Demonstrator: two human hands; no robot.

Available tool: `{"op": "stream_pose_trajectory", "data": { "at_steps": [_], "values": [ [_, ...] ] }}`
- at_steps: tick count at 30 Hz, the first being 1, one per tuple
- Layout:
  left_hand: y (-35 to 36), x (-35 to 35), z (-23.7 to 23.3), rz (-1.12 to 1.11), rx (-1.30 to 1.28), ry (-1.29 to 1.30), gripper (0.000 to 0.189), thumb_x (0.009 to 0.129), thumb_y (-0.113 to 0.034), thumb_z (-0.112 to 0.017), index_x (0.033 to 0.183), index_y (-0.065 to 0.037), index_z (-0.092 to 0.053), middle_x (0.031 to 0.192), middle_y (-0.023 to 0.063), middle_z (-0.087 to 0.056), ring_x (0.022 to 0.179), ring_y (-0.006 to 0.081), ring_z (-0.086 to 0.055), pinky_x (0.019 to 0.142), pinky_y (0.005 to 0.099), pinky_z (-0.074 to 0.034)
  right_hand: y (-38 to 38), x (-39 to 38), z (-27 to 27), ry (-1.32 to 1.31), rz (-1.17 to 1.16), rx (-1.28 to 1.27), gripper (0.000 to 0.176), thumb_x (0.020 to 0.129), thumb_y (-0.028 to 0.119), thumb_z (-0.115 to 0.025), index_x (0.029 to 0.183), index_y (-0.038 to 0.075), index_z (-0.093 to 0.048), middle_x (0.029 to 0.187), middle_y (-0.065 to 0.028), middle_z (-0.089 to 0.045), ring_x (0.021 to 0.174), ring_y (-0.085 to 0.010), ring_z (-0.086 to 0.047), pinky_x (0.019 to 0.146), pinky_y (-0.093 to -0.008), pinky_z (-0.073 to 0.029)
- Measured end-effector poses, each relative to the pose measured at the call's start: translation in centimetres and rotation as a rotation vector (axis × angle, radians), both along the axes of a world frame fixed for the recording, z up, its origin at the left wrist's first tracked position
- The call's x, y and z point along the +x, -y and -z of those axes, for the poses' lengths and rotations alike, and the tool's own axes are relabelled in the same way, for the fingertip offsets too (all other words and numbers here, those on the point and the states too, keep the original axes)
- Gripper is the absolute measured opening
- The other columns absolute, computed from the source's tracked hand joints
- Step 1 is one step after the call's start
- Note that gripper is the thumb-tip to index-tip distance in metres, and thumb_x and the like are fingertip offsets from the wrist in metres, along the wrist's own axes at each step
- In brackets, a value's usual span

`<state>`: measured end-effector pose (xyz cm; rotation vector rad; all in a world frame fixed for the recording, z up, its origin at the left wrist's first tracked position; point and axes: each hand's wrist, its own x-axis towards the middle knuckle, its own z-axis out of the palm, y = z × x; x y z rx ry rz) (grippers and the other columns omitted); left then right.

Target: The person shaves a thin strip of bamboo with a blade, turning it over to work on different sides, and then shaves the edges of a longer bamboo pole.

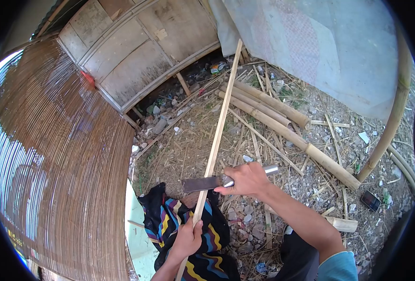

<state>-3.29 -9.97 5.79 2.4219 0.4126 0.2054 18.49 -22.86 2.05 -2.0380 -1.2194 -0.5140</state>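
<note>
A long pale bamboo strip (220, 126) runs from the bottom of the view up toward the wooden panels. My left hand (187, 238) is closed round its lower part, above a dark cloth with coloured stripes (212, 239). My right hand (246, 179) is wrapped round the metal handle of a knife (201, 183). The wide, dark blade lies across the strip, a little above my left hand. The handle's end sticks out to the right of my fist.
Cut bamboo poles (282, 129) lie on stony ground littered with splints. A phone (370, 200) rests at the right. A bamboo slat screen (71, 178) stands left, wooden panels (137, 42) behind, and a pale sheet (320, 47) hangs upper right beside an upright pole (397, 103).
</note>
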Motion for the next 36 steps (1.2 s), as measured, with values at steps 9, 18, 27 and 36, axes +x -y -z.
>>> {"op": "stream_pose_trajectory", "data": {
  "at_steps": [9, 18, 27, 36],
  "values": [
    [1.5, -5.3, 1.1, 0.036, -0.085, -0.203, 0.023, 0.094, -0.019, -0.048, 0.100, 0.003, -0.053, 0.061, 0.0170, -0.056, 0.056, 0.0319, -0.060, 0.055, 0.0387, -0.045, 1.7, 5.6, -2.2, -0.541, 0.405, -0.111, 0.068, 0.082, 0.070, -0.041, 0.089, 0.008, -0.069, 0.057, -0.0170, -0.060, 0.058, -0.0304, -0.064, 0.050, -0.0412, -0.051],
    [-1.7, -1.5, 1.8, 0.044, -0.340, -0.070, 0.017, 0.098, -0.016, -0.043, 0.089, -0.002, -0.048, 0.060, -0.0035, -0.038, 0.052, 0.0048, -0.037, 0.046, 0.0224, -0.032, 1.4, 0.6, -2.1, -0.319, 0.073, -0.039, 0.061, 0.082, 0.064, -0.048, 0.084, 0.007, -0.067, 0.052, -0.0134, -0.059, 0.048, -0.0297, -0.061, 0.047, -0.0403, -0.049],
    [-1.8, 3.3, 1.4, 0.066, -0.068, 0.158, 0.014, 0.095, -0.009, -0.043, 0.097, 0.003, -0.051, 0.060, 0.0039, -0.048, 0.051, 0.0121, -0.046, 0.049, 0.0310, -0.038, -1.4, -4.0, -1.1, -0.035, -0.146, -0.136, 0.071, 0.075, 0.076, -0.045, 0.081, 0.009, -0.066, 0.050, -0.0146, -0.058, 0.045, -0.0305, -0.061, 0.039, -0.0382, -0.046],
    [0.4, 3.4, 0.6, -0.077, 0.040, 0.035, 0.020, 0.094, -0.012, -0.046, 0.089, 0.007, -0.048, 0.058, 0.0243, -0.053, 0.059, 0.0446, -0.057, 0.050, 0.0454, -0.042, -1.7, 3.2, -2.3, -0.472, 0.316, -0.067, 0.065, 0.083, 0.067, -0.044, 0.080, 0.007, -0.067, 0.053, -0.0154, -0.058, 0.054, -0.0320, -0.063, 0.046, -0.0410, -0.049]
  ]
}}
